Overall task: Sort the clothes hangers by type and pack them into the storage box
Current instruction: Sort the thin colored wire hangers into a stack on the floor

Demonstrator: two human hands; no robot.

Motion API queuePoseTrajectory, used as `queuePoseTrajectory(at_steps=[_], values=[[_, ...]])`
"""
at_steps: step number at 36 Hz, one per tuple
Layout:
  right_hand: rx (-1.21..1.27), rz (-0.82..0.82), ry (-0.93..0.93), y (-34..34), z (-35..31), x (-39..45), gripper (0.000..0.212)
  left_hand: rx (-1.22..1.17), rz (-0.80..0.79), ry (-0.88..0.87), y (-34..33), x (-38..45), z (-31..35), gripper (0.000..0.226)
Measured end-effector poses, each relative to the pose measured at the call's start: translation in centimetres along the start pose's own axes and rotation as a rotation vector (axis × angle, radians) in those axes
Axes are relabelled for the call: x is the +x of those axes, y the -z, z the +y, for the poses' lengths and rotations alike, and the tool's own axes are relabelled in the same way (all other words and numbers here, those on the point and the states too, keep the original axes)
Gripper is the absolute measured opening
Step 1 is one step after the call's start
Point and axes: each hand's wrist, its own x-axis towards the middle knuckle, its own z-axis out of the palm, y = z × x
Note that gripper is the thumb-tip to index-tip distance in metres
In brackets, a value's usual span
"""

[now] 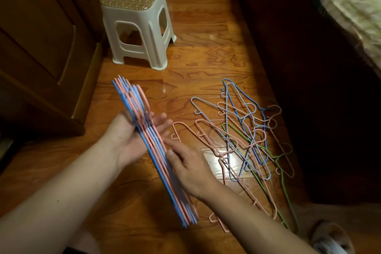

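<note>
A stack of flat blue and pink plastic hangers [144, 130] stands on edge above the wooden floor, running from upper left to lower right. My left hand [127, 136] lies under and behind the stack, fingers straight, palm supporting it. My right hand [185, 161] presses flat against the stack's right side with extended fingers. To the right, a loose tangle of thin wire hangers [243, 140] in pink, blue and green lies on the floor. No storage box is in view.
A cream plastic stool [136, 25] with a woven seat stands at the back. A dark wooden cabinet [41, 47] lines the left side. A bed with a pale cover [346, 6] fills the upper right. A slipper [329, 237] shows at the bottom right.
</note>
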Motion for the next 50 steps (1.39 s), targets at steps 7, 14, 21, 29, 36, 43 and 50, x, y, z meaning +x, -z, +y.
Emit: queuePoseTrajectory(at_steps=[7, 14, 21, 29, 36, 43, 50], values=[[-0.221, 0.222, -0.444, 0.1, 9.5, -2.0, 0.024, 0.084, -0.009, -0.001, -0.7, -0.7, -0.9, 0.026], [-0.633, 0.224, -1.071, 8.2, 19.6, -12.8, 0.034, 0.175, -0.008, -0.022, 0.2, -0.7, -1.3, 0.025], [-0.438, 0.302, -1.32, 9.3, 21.4, -13.7, 0.048, 0.201, 0.032, 0.013, -0.3, -0.3, -1.6, 0.023], [-0.474, 0.24, -1.383, 9.1, 21.3, -12.7, 0.032, 0.128, 0.006, 0.056, -1.6, -0.4, -2.4, 0.028], [-0.547, 0.195, -1.278, 9.3, 22.4, -12.8, 0.025, 0.132, 0.011, 0.079, -2.5, -0.8, -2.7, 0.028], [-0.371, 0.319, -1.032, 9.4, 21.5, -11.9, 0.033, 0.177, -0.018, 0.094, -2.6, -0.9, -2.4, 0.02], [-0.114, 0.316, -0.753, 9.0, 16.1, -5.9, 0.033, 0.115, -0.055, 0.077, -3.0, 0.2, -1.2, 0.031]])
